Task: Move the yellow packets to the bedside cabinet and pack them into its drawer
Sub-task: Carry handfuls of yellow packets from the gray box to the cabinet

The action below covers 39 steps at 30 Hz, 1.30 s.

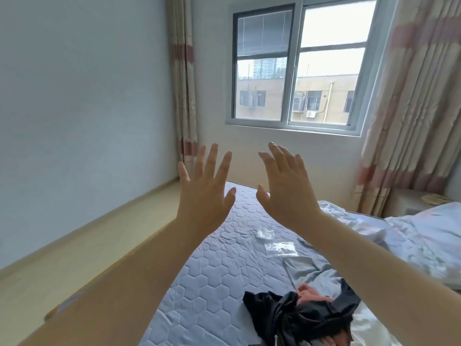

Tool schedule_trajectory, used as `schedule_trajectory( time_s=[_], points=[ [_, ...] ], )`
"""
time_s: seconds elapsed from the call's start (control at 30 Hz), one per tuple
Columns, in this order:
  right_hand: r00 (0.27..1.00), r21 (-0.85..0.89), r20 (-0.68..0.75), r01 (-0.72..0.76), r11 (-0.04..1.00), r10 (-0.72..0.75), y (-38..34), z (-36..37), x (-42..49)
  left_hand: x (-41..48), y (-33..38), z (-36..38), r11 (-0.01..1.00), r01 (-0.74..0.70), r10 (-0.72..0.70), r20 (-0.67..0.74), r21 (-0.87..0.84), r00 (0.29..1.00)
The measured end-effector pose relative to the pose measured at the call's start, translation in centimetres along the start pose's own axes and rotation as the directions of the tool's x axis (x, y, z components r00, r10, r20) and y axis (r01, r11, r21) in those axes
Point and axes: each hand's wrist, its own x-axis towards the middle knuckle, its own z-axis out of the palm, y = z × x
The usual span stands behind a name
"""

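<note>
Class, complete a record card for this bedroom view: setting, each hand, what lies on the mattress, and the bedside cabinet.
setting: bedroom, window flanked by curtains
left hand: raised, fingers spread, holding nothing
right hand: raised, fingers straight, holding nothing
mattress: quilted, blue-grey
on mattress: clear plastic bags, black garment, crumpled bedding
bedside cabinet: far right beneath the curtain, yellowish items on top; drawer not discernible

mattress (pixel 212 270): clear plastic bags (pixel 280 248), grey cloth (pixel 309 268), black garment (pixel 299 313), bedding (pixel 429 233) | bedside cabinet (pixel 404 199): yellow packets (pixel 435 198)
</note>
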Motion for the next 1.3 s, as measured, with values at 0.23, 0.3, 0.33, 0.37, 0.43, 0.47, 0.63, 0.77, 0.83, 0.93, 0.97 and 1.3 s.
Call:
schedule_trajectory(
  time_s=[0.23,0.3,0.33,0.37,0.43,0.47,0.63,0.77,0.83,0.93,0.97,1.3],
  points=[
    [0.996,0.025,-0.021,-0.089,0.996,0.089,-13.6,9.1,9.6,1.4,-19.0,2.3,0.997,-0.057,0.057,-0.01,0.06,0.998],
    [0.993,0.039,-0.007,-0.119,0.992,0.12,-17.2,11.3,12.6,2.2,-24.1,2.6,0.996,-0.076,0.077,-0.012,0.054,0.997],
    [0.992,0.041,-0.002,-0.127,0.991,0.127,-18.8,12.3,14.1,2.6,-26.4,2.8,0.995,-0.086,0.087,-0.015,0.053,0.996],
    [0.992,0.04,0.005,-0.129,0.991,0.129,-20.2,13.3,15.5,3.0,-28.6,3.0,0.994,-0.094,0.095,-0.018,0.051,0.995],
    [0.992,0.037,0.013,-0.128,0.991,0.128,-22.7,15.2,18.2,3.6,-32.6,3.7,0.994,-0.098,0.1,-0.027,0.047,0.995],
    [0.992,0.037,0.016,-0.124,0.992,0.124,-23.8,16.2,19.5,3.9,-34.5,4.1,0.995,-0.093,0.094,-0.032,0.044,0.995],
    [0.995,0.082,0.026,-0.099,0.992,0.097,-29.2,22.4,25.2,4.8,-43.1,7.5,1.0,0.002,-0.002,-0.008,0.004,1.0],
    [0.993,0.159,-0.008,-0.112,0.981,0.115,-32.8,28.3,29.1,5.8,-49.8,11.3,0.999,-0.022,0.022,-0.005,0.039,1.0],
    [0.99,0.186,-0.034,-0.127,0.974,0.136,-34.1,31.4,31.2,7.4,-53.4,13.3,0.995,-0.069,0.069,0.003,0.074,0.998],
    [0.987,0.21,-0.025,-0.152,0.966,0.161,-35.8,36.1,34.7,10.5,-58.2,16.1,0.992,-0.093,0.092,0.012,0.086,0.996],
    [0.986,0.21,-0.013,-0.158,0.965,0.164,-36.5,37.5,36.0,11.4,-59.7,17.0,0.992,-0.096,0.095,0.019,0.083,0.995],
    [0.988,0.146,0.052,-0.151,0.978,0.144,-45.5,48.9,47.4,15.7,-76.3,24.2,0.996,-0.07,0.067,0.056,0.063,0.996]
  ],
)
